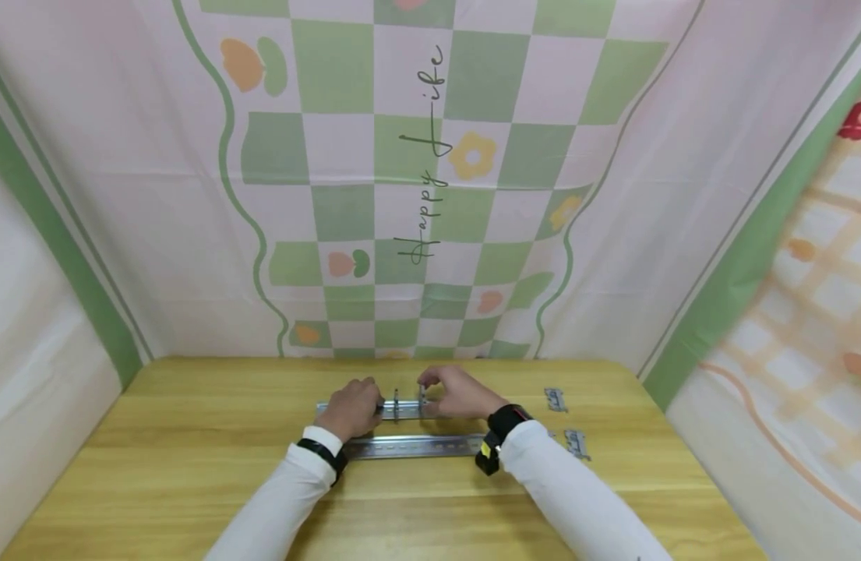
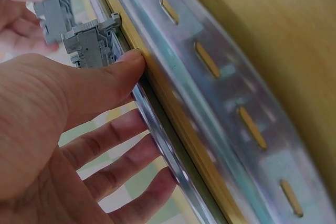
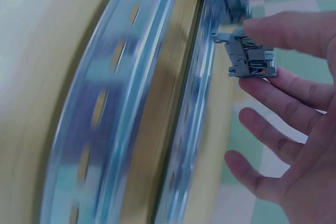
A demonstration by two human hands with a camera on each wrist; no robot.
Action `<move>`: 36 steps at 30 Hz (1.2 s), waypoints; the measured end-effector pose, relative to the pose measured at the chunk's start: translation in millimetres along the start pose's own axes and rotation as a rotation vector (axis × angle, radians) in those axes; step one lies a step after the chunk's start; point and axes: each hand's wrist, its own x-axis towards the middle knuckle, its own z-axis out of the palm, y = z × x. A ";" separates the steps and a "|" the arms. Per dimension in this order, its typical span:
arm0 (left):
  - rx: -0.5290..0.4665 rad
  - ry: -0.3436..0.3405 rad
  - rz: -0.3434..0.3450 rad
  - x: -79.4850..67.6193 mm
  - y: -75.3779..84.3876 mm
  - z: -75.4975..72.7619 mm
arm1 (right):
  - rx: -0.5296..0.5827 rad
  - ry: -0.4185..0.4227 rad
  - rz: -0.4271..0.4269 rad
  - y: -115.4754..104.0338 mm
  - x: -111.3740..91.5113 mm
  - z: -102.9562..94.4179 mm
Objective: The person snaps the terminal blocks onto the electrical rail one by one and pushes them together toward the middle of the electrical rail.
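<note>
Two slotted metal DIN rails lie parallel on the table. My left hand (image 1: 353, 409) holds the far DIN rail (image 1: 408, 410) near its left end, thumb on the near side and fingers along the other edge. A grey terminal block (image 2: 90, 45) stands upright on that rail, just beyond the left thumb. To the right of it, my right hand (image 1: 465, 393) pinches a second grey terminal block (image 3: 249, 56) between thumb and fingers, at the far rail. Whether this block is seated on the rail, I cannot tell. The near DIN rail (image 1: 416, 446) lies below both hands, untouched by the fingers.
On the wooden table (image 1: 213, 467), loose grey terminal blocks lie flat at the right: one farther back (image 1: 555, 400) and one nearer (image 1: 576, 444). Another is partly hidden by the right sleeve. A checkered cloth (image 1: 412, 202) hangs behind the table's back edge.
</note>
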 end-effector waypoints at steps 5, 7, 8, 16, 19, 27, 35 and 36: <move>0.005 -0.004 0.007 -0.1 1.1 1.4 | 0.048 -0.038 0.037 -10.9 9.8 10.9; 0.004 -0.004 0.008 -0.2 1.4 1.8 | 0.051 -0.050 0.047 -15.0 12.1 13.5; 0.003 -0.002 0.007 -0.4 1.4 2.1 | 0.054 -0.054 0.053 -17.1 13.1 14.4; -0.003 0.010 -0.002 0.9 1.3 4.0 | 0.040 -0.072 0.109 -24.4 19.2 18.5; -0.003 0.005 -0.005 1.6 1.4 3.3 | 0.018 -0.075 0.144 -26.1 20.5 19.5; 0.000 0.010 -0.007 2.4 0.1 0.9 | -0.024 -0.039 0.173 -31.5 20.8 21.8; -0.006 0.014 -0.015 2.2 -1.0 -0.8 | -0.041 -0.003 0.196 -33.6 19.0 28.2; -0.006 0.015 -0.014 1.9 -0.7 -0.9 | -0.047 0.006 0.193 -33.2 18.7 29.3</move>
